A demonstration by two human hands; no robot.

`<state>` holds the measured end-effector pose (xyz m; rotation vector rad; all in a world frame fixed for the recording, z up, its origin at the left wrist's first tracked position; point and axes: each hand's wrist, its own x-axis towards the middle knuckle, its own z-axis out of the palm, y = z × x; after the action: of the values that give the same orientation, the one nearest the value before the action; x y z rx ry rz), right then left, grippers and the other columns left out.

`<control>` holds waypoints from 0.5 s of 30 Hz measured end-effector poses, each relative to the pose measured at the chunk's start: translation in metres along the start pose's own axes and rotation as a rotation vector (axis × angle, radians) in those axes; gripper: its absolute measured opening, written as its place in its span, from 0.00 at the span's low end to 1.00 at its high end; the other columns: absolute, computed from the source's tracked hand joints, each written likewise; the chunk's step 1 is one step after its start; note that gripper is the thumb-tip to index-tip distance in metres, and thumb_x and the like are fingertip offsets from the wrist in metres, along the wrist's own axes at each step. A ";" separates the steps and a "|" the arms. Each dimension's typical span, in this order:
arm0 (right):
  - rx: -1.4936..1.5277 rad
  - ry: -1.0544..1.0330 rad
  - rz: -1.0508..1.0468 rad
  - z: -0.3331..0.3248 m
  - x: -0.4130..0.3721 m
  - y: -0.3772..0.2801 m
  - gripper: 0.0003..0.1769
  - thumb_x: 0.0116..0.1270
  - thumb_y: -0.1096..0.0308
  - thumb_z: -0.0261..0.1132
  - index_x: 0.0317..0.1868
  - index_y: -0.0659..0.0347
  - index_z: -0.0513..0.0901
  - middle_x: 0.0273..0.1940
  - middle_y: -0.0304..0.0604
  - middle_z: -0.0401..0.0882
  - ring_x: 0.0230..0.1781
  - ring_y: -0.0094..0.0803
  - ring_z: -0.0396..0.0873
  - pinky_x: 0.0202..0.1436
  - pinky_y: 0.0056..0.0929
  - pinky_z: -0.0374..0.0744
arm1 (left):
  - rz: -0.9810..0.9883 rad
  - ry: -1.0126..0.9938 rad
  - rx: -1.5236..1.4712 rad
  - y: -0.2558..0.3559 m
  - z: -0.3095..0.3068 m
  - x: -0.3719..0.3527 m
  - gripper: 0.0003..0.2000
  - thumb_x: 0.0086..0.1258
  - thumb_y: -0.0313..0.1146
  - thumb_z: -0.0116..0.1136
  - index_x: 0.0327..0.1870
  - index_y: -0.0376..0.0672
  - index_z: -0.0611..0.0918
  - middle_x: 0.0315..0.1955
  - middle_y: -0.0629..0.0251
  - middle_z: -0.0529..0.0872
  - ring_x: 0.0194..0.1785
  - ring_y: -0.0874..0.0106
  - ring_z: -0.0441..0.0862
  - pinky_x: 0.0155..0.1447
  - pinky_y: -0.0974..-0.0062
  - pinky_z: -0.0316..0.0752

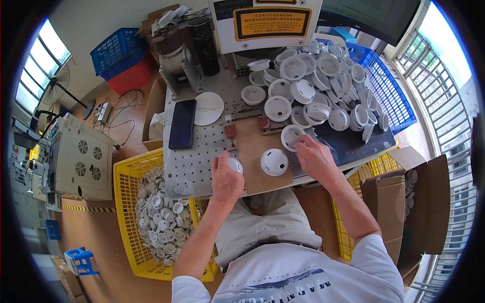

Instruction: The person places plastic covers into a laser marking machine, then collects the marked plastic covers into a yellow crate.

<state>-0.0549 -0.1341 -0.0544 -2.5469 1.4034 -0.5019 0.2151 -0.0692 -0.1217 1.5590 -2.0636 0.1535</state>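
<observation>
My left hand is closed around a white cup lid at the left edge of a brown board; the hand hides part of that lid. My right hand pinches the rim of another white lid, whose hollow side faces up, at the board's right edge. Between my hands a third cup lid lies flat on the board, with a small dark hole in its top. Behind the board sit two small red blocks, one left and one right.
A large heap of white lids covers the right of the perforated metal table. A phone and a white disc lie left. A machine with a warning label stands behind. A yellow basket of lids is below left.
</observation>
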 end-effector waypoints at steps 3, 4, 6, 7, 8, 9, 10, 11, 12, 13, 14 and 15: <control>-0.052 0.007 0.009 -0.005 -0.010 0.015 0.10 0.61 0.72 0.64 0.44 0.63 0.80 0.53 0.50 0.77 0.41 0.50 0.82 0.43 0.45 0.82 | 0.008 -0.012 0.014 0.001 -0.003 0.001 0.03 0.41 0.23 0.63 0.16 0.33 0.83 0.54 0.40 0.73 0.51 0.46 0.71 0.57 0.55 0.69; -0.054 0.007 0.017 -0.007 -0.014 0.015 0.10 0.61 0.72 0.64 0.44 0.63 0.80 0.53 0.50 0.77 0.41 0.50 0.82 0.43 0.45 0.82 | 0.016 -0.010 0.017 0.003 -0.004 0.002 0.03 0.41 0.22 0.63 0.17 0.33 0.83 0.54 0.40 0.73 0.51 0.46 0.71 0.57 0.55 0.69; -0.082 0.060 0.095 -0.021 -0.013 -0.001 0.16 0.60 0.71 0.66 0.50 0.61 0.79 0.57 0.50 0.75 0.43 0.49 0.83 0.44 0.44 0.82 | 0.013 0.001 0.013 0.002 -0.001 0.002 0.02 0.41 0.22 0.64 0.17 0.33 0.83 0.54 0.40 0.73 0.51 0.46 0.71 0.57 0.55 0.69; -0.081 0.057 0.096 -0.028 -0.011 -0.012 0.16 0.60 0.71 0.66 0.50 0.61 0.79 0.57 0.50 0.75 0.43 0.49 0.83 0.44 0.44 0.82 | 0.000 0.011 0.015 0.002 0.000 0.001 0.02 0.41 0.22 0.64 0.17 0.33 0.84 0.54 0.40 0.73 0.51 0.46 0.71 0.57 0.55 0.68; 0.046 -0.007 -0.006 -0.033 -0.009 -0.025 0.19 0.60 0.71 0.66 0.52 0.60 0.78 0.58 0.51 0.73 0.44 0.50 0.83 0.44 0.44 0.82 | -0.002 0.009 0.015 0.003 -0.001 0.001 0.02 0.41 0.22 0.64 0.17 0.33 0.84 0.54 0.40 0.73 0.51 0.46 0.71 0.57 0.55 0.68; 0.174 -0.070 -0.108 -0.034 -0.006 -0.034 0.21 0.60 0.70 0.67 0.55 0.59 0.77 0.60 0.52 0.72 0.44 0.51 0.83 0.44 0.44 0.82 | -0.014 -0.007 0.004 0.004 -0.004 0.002 0.02 0.42 0.22 0.64 0.17 0.33 0.84 0.55 0.40 0.73 0.51 0.46 0.71 0.57 0.56 0.68; 0.210 -0.093 -0.174 -0.025 -0.004 -0.037 0.22 0.60 0.69 0.67 0.55 0.59 0.76 0.60 0.55 0.72 0.43 0.53 0.83 0.44 0.45 0.82 | -0.026 -0.022 -0.006 0.005 -0.006 0.003 0.02 0.42 0.22 0.64 0.17 0.33 0.84 0.55 0.41 0.73 0.51 0.46 0.71 0.57 0.56 0.68; 0.212 -0.092 -0.178 -0.015 0.000 -0.041 0.22 0.60 0.69 0.67 0.55 0.59 0.76 0.60 0.55 0.72 0.43 0.53 0.83 0.44 0.45 0.82 | -0.028 -0.020 -0.001 0.003 -0.006 0.001 0.02 0.42 0.22 0.64 0.17 0.33 0.84 0.55 0.41 0.73 0.51 0.46 0.71 0.57 0.56 0.68; 0.221 -0.128 -0.151 -0.005 0.004 -0.043 0.22 0.60 0.68 0.69 0.55 0.59 0.77 0.61 0.54 0.71 0.41 0.53 0.84 0.44 0.45 0.82 | -0.047 -0.032 -0.014 0.000 -0.005 -0.001 0.02 0.42 0.22 0.64 0.17 0.33 0.84 0.55 0.41 0.73 0.52 0.46 0.71 0.58 0.56 0.68; 0.230 -0.165 -0.125 0.006 0.009 -0.047 0.23 0.60 0.67 0.70 0.55 0.58 0.77 0.62 0.53 0.71 0.39 0.52 0.84 0.44 0.45 0.82 | -0.067 -0.043 -0.026 -0.003 -0.005 -0.003 0.02 0.42 0.22 0.64 0.17 0.32 0.84 0.55 0.42 0.73 0.52 0.46 0.71 0.58 0.56 0.68; 0.223 -0.097 -0.155 0.017 0.014 -0.052 0.21 0.60 0.66 0.70 0.54 0.59 0.78 0.61 0.56 0.71 0.36 0.53 0.84 0.41 0.46 0.82 | -0.074 -0.042 -0.021 -0.006 -0.008 -0.005 0.02 0.42 0.22 0.64 0.17 0.32 0.84 0.55 0.42 0.73 0.52 0.46 0.71 0.58 0.56 0.68; 0.227 -0.099 -0.160 0.025 0.020 -0.058 0.21 0.60 0.66 0.70 0.54 0.59 0.78 0.61 0.56 0.71 0.36 0.53 0.84 0.41 0.46 0.82 | -0.084 -0.005 -0.014 -0.009 -0.011 -0.008 0.03 0.42 0.22 0.65 0.18 0.32 0.84 0.55 0.43 0.73 0.53 0.46 0.71 0.58 0.56 0.68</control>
<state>0.0096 -0.1203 -0.0544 -2.4729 1.0498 -0.5206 0.2284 -0.0610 -0.1179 1.6363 -1.9953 0.1042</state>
